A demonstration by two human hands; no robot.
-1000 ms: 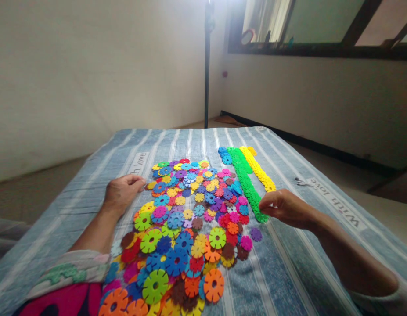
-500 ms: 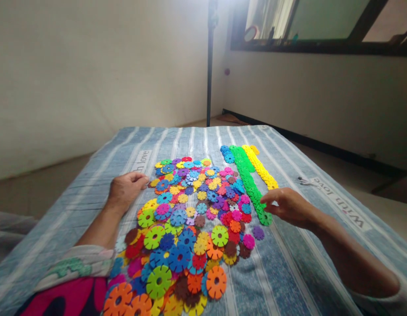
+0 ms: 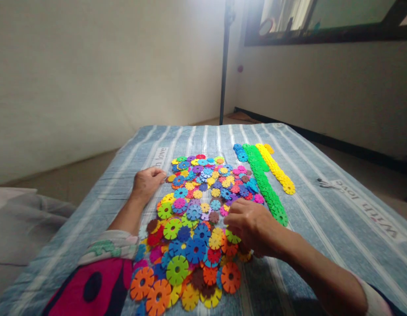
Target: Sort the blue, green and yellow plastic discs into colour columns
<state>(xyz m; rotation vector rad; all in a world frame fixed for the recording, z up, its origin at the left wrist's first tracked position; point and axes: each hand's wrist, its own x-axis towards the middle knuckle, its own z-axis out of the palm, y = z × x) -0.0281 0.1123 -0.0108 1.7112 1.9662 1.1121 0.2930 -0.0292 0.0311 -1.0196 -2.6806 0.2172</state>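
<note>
A heap of flower-shaped plastic discs [image 3: 193,213] in many colours lies on the striped cloth. At its left edge rests my left hand [image 3: 149,182], thumb and fingers pressed together beside a yellow disc; anything between them is hidden. My right hand [image 3: 252,224] is over the heap's right side, fingers curled down by a lime-green disc [image 3: 232,237]. Its fingertips are partly hidden, so I cannot tell what they grip. Beyond that hand, overlapping green discs [image 3: 264,182] form a long row. A yellow row [image 3: 275,166] runs alongside, with a few blue discs [image 3: 240,152] at the far left.
The cloth [image 3: 322,228] with blue and white stripes covers the table or bed beneath the discs. An orange disc [image 3: 269,149] touches the far end of the yellow row. A dark pole [image 3: 225,66] stands behind, near the wall corner and a window [image 3: 348,22].
My right hand has moved left from the near end of the green row onto the heap. My left hand stays at the heap's edge. The camera view has shifted left.
</note>
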